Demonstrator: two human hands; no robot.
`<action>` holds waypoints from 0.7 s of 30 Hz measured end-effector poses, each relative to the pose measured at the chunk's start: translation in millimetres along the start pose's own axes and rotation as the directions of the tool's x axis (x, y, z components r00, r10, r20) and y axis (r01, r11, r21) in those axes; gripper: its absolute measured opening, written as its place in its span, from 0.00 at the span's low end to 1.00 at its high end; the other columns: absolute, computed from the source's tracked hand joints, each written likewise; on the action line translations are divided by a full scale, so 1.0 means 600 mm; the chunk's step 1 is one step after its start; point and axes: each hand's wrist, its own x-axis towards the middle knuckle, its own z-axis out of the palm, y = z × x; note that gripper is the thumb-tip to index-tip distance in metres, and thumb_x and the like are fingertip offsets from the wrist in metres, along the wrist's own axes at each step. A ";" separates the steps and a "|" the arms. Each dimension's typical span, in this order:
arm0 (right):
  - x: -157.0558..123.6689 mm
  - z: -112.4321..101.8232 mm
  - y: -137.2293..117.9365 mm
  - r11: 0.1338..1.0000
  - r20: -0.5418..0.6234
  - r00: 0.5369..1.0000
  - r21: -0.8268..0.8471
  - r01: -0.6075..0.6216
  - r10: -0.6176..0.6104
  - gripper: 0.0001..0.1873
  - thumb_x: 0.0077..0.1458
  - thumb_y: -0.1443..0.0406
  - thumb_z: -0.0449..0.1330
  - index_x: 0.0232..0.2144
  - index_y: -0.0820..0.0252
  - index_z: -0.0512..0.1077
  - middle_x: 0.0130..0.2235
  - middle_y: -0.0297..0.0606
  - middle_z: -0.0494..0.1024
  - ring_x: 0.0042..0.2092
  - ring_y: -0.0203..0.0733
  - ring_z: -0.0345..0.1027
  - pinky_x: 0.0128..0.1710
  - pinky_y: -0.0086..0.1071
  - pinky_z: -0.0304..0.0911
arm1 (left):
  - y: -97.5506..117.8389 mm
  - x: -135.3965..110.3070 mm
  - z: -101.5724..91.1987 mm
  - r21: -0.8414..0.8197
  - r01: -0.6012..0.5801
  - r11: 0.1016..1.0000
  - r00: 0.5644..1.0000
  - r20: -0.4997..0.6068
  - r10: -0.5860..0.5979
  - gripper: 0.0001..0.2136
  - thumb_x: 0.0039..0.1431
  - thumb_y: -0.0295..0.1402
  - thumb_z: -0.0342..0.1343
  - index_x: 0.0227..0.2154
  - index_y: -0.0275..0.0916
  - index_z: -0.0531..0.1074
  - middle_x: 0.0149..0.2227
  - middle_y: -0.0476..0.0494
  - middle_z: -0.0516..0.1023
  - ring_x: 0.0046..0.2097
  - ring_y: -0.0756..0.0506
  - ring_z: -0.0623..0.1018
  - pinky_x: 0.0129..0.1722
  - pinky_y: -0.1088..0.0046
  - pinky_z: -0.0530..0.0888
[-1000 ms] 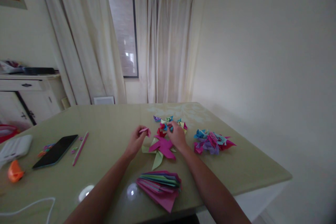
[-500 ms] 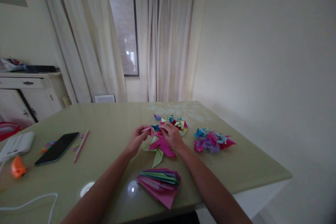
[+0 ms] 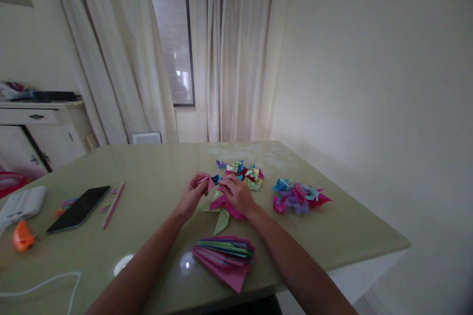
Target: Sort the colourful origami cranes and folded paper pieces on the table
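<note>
My left hand (image 3: 191, 198) pinches a small pink folded paper (image 3: 209, 183) above the table. My right hand (image 3: 238, 196) is close beside it, fingers pressed together near the paper's right side. What its fingertips grip is hidden. Beneath my right hand lie a magenta folded paper (image 3: 224, 204) and pale green paper pieces (image 3: 222, 221). Just behind the hands sits a cluster of small folded paper shapes (image 3: 253, 175) in yellow, blue and red, with a blue one (image 3: 216, 178) near my fingertips.
A fanned stack of coloured paper (image 3: 225, 258) lies near the front edge. To the right is a pile of crumpled-looking folded papers (image 3: 297, 198). On the left are a phone (image 3: 79, 209), a pink pen-like stick (image 3: 114, 205), an orange object (image 3: 23, 236) and a white cable (image 3: 44, 280).
My right hand has shifted slightly left, bringing its fingertips nearer the pink paper in my left hand. The left hand stays almost in place. The view has tilted a little.
</note>
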 end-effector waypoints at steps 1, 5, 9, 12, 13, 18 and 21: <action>0.000 -0.001 -0.001 1.000 -0.001 1.000 -0.009 0.007 -0.007 0.10 0.69 0.67 0.58 0.49 0.54 0.77 0.46 0.41 0.80 0.48 0.43 0.76 0.47 0.33 0.71 | 0.003 -0.001 0.003 -0.021 0.001 1.000 1.000 -0.001 -0.001 0.16 0.52 0.44 0.69 0.36 0.40 0.75 0.27 0.52 0.74 0.27 0.52 0.70 0.28 0.77 0.67; 0.001 -0.002 -0.006 0.999 -0.021 0.999 -0.023 0.035 -0.036 0.10 0.70 0.66 0.58 0.48 0.56 0.78 0.47 0.43 0.79 0.47 0.44 0.75 0.47 0.35 0.72 | 0.011 -0.003 0.012 -0.096 0.026 0.995 1.000 0.002 -0.026 0.18 0.47 0.42 0.72 0.37 0.40 0.75 0.33 0.49 0.80 0.34 0.49 0.76 0.38 0.73 0.74; 0.001 -0.001 -0.006 0.999 -0.048 0.998 -0.001 0.034 -0.034 0.10 0.70 0.67 0.57 0.48 0.53 0.78 0.48 0.42 0.79 0.50 0.45 0.75 0.50 0.37 0.73 | 0.009 -0.005 0.013 -0.047 0.025 0.999 0.999 0.027 -0.024 0.20 0.45 0.39 0.75 0.40 0.41 0.75 0.38 0.47 0.83 0.40 0.46 0.80 0.43 0.70 0.76; 0.001 0.001 -0.005 0.999 -0.095 0.995 0.022 0.044 -0.042 0.12 0.69 0.68 0.58 0.49 0.52 0.77 0.49 0.43 0.78 0.53 0.46 0.73 0.53 0.40 0.73 | 0.005 -0.007 0.009 -0.019 0.033 0.999 0.998 0.062 -0.032 0.21 0.47 0.40 0.75 0.41 0.40 0.74 0.41 0.45 0.84 0.42 0.45 0.81 0.45 0.68 0.77; 0.001 0.001 -0.004 0.998 -0.109 0.993 0.034 0.054 -0.050 0.12 0.69 0.69 0.57 0.49 0.52 0.77 0.49 0.43 0.77 0.54 0.46 0.73 0.54 0.40 0.72 | 0.004 -0.006 0.007 -0.025 0.040 0.999 0.997 0.069 -0.039 0.21 0.47 0.41 0.75 0.41 0.40 0.74 0.41 0.45 0.84 0.42 0.45 0.81 0.45 0.68 0.77; 0.003 0.000 -0.005 0.993 -0.134 0.989 0.091 0.073 -0.060 0.11 0.69 0.69 0.57 0.49 0.53 0.76 0.49 0.43 0.77 0.55 0.46 0.72 0.56 0.41 0.71 | -0.001 -0.002 -0.001 -0.092 0.070 0.993 0.996 0.062 -0.064 0.24 0.45 0.43 0.76 0.42 0.41 0.74 0.38 0.46 0.84 0.40 0.47 0.82 0.45 0.67 0.79; 0.003 -0.001 -0.008 0.991 -0.128 0.991 0.121 0.062 -0.047 0.12 0.69 0.69 0.57 0.49 0.52 0.76 0.48 0.42 0.77 0.54 0.46 0.73 0.56 0.41 0.71 | -0.002 0.000 -0.003 -0.077 0.079 0.994 0.996 0.050 -0.076 0.29 0.45 0.44 0.76 0.49 0.42 0.74 0.38 0.46 0.85 0.39 0.46 0.83 0.47 0.65 0.79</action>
